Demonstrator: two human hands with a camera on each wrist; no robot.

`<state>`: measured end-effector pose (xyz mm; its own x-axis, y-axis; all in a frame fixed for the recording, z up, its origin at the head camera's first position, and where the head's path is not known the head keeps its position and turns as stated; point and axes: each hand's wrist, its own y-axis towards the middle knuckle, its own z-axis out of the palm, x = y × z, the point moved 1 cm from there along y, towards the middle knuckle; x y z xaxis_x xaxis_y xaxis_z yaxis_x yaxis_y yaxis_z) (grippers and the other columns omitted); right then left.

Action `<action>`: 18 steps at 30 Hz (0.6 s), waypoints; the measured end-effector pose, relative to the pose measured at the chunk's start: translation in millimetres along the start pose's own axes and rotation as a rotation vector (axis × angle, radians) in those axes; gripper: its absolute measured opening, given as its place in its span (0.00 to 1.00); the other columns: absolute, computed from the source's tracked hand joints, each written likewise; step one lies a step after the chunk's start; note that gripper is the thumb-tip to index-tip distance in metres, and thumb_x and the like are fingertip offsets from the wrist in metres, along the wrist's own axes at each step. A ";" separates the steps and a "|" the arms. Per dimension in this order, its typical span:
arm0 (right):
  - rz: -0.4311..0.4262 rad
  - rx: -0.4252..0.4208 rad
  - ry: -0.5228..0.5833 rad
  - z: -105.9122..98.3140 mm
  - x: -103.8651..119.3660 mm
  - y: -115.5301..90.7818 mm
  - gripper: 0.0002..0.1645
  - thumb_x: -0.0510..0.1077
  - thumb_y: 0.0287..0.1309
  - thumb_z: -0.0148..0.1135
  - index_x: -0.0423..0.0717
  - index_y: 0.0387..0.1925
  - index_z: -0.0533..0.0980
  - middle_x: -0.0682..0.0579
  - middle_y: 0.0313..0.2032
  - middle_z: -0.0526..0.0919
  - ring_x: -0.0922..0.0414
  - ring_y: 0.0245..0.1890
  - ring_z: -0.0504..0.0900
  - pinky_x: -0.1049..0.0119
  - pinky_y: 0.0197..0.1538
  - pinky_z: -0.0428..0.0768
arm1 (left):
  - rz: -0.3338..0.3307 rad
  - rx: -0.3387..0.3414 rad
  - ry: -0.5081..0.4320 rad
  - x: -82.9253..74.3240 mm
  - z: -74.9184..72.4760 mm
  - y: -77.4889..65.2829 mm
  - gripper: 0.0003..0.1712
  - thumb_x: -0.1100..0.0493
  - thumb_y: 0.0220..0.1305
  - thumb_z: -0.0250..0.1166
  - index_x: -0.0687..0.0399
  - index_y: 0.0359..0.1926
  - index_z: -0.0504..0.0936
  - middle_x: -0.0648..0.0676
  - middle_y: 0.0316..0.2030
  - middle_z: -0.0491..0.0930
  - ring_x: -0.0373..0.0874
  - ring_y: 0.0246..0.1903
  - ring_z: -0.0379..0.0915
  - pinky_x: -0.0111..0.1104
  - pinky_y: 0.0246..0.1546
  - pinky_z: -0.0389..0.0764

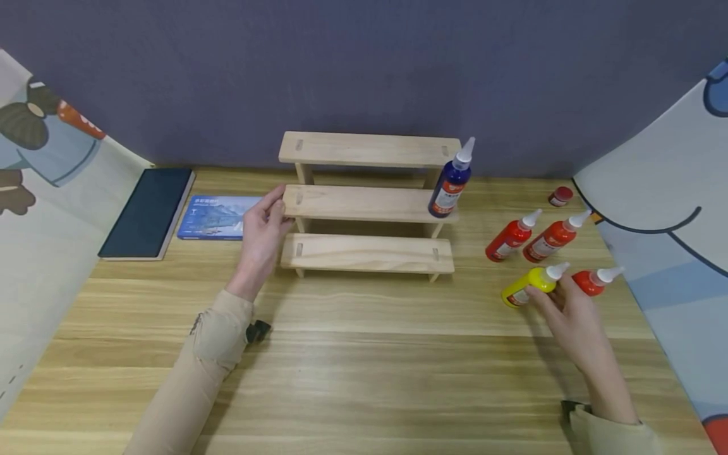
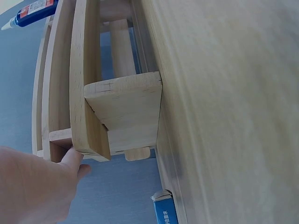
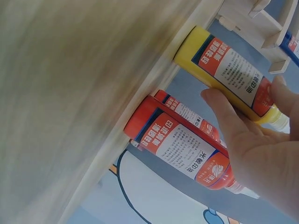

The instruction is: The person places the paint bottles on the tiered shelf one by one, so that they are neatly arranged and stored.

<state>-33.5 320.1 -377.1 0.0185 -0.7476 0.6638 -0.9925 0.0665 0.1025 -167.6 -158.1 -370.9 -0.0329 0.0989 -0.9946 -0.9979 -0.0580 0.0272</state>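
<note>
Gripping the yellow bottle (image 1: 524, 289): right hand (image 1: 576, 319). Left hand (image 1: 260, 234) apparently pinches the shelf (image 1: 364, 203), contact partly hidden. Shelved: one blue bottle (image 1: 448, 189). Unshelved: yellow, three red bottles (image 1: 508, 241).

Table (image 1: 364, 360); shelf (image 1: 366, 203), book (image 1: 146, 215), red bottles (image 1: 550, 241)

Head camera faces forward-down over a tan wood-grain desk (image 1: 364, 366); nearer, tilted wrist views share a three-tiered pale-wood stand (image 1: 364, 202).

Dark book (image 1: 146, 213) (far left), blue box (image 1: 213, 219) beside it, small red jar (image 1: 561, 196)
</note>
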 end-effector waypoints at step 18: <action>-0.055 -0.062 -0.031 -5.7 13.6 4.0 0.21 0.36 0.73 0.68 0.26 0.58 0.73 0.28 0.52 0.82 0.42 0.45 0.83 0.95 0.43 0.72 | -0.008 0.002 0.000 -0.7 -0.1 -1.2 0.28 0.64 0.88 0.45 0.66 0.82 0.58 0.63 0.81 0.59 0.55 0.76 0.63 0.35 0.72 0.75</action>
<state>-36.5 314.0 -363.4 0.0683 -0.7711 0.6330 -0.9807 0.0645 0.1844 -166.4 -158.1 -370.2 -0.0245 0.0997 -0.9947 -0.9983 -0.0549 0.0191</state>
